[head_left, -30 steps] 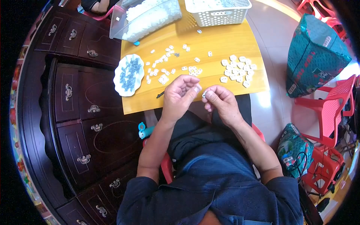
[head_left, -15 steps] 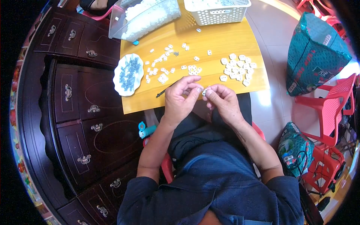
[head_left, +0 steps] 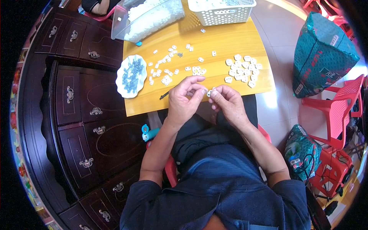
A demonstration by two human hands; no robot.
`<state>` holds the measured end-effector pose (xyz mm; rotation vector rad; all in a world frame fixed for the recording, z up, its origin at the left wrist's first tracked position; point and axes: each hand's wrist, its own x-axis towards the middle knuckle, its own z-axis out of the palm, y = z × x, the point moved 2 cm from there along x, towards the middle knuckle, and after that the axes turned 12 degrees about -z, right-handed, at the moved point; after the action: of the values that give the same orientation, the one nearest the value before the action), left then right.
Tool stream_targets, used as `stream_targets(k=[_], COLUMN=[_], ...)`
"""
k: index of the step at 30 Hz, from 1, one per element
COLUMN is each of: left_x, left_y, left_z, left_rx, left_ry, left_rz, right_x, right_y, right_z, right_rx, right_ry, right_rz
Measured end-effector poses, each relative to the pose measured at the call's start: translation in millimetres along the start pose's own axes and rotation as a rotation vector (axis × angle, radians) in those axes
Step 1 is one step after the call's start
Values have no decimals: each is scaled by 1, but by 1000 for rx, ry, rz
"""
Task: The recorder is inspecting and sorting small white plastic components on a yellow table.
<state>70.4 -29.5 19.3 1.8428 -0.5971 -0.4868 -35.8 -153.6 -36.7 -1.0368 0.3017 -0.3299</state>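
Note:
Above the table's near edge, my two hands meet at the fingertips. My right hand (head_left: 230, 103) pinches a small white plastic piece (head_left: 209, 93) with dark holes between thumb and forefinger. At the piece's left edge, the thumb and forefinger of my left hand (head_left: 183, 100) are pressed together; what they hold is too small to make out. Loose white pieces (head_left: 166, 80) of a like kind lie scattered beyond my left hand. To the right is a group of larger white pieces (head_left: 245, 71). A black pen-like tool (head_left: 164, 95) lies beside my left wrist.
A scalloped white dish (head_left: 120, 81) of small dark metal parts stands at the table's left. At the back are a clear bin (head_left: 119, 30) of white pieces and a white perforated basket (head_left: 230, 18). Dark drawers (head_left: 69, 96) flank the left; bags (head_left: 320, 57) and red chairs (head_left: 326, 111) the right.
Both hands stay nearly in place, with slight finger movement around the white piece. At the top left, another person's arm has shifted a little.

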Motion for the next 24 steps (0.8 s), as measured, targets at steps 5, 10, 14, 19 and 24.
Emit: stream_targets(k=[5,10,14,19,24], left_x=[-1,0,0,0,0], left_y=[5,0,-1,3,11], left_z=[-2,-1,-3,0,5], left_rx=[10,-4,22,78,91], left_ry=[-31,-49,-59,-55,-20], left_rz=[-45,-73,-69,-47,21], right_x=[0,0,0,-1,-2], right_y=[-1,2,1,2,2], right_z=[0,1,1,0,0], right_rx=[-1,2,12,-17,-33], right_ry=[6,6,12,9,23], right_rz=[4,-1,-8,-32,-43])
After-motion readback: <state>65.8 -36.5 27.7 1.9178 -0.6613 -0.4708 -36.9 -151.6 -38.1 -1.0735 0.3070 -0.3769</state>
